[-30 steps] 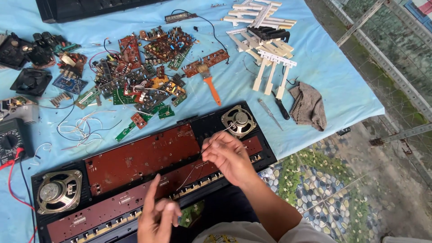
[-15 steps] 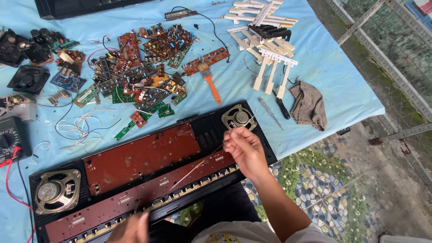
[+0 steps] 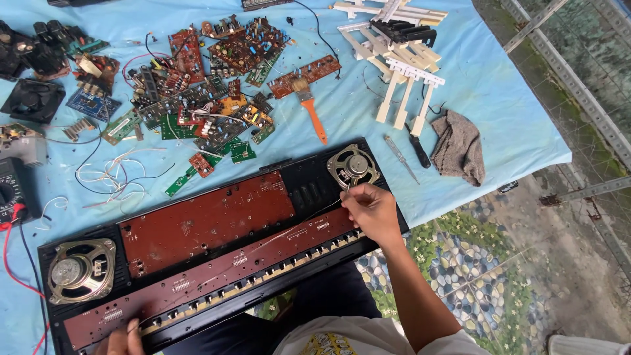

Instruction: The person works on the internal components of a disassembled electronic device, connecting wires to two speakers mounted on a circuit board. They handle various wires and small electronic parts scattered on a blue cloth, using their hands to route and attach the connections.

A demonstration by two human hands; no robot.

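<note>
The opened keyboard case point(image 3: 309, 187) is lying across the blue cloth point(image 3: 499, 85) in front of me, and it is holding a large reddish-brown circuit board point(image 3: 210, 220), a long narrow reddish board point(image 3: 223, 273) running along its near edge, a round speaker point(image 3: 80, 270) at its left end and a smaller round speaker point(image 3: 353, 167) at its right end. My right hand point(image 3: 373, 212) is resting on the right end of the case, just below the smaller speaker, with the fingers curled in and the fingertips pinched together close to the speaker's rim; a thin pale wire point(image 3: 289, 230) is running from there across the boards, but I cannot tell whether I am actually gripping it. My left hand point(image 3: 121, 340) is only showing as a few fingertips at the bottom edge, touching the near left part of the long board, and I cannot tell how far open it is. Beyond the case, a heap of loose circuit boards point(image 3: 204, 92) is lying on the cloth, with an orange-handled brush point(image 3: 311, 112) beside it. Farther right, detached white and black piano keys point(image 3: 394, 59) are lying in a pile, near a screwdriver point(image 3: 402, 158) and a crumpled grey rag point(image 3: 460, 148). A black multimeter point(image 3: 12, 190) with red leads is sitting at the left edge.
</note>
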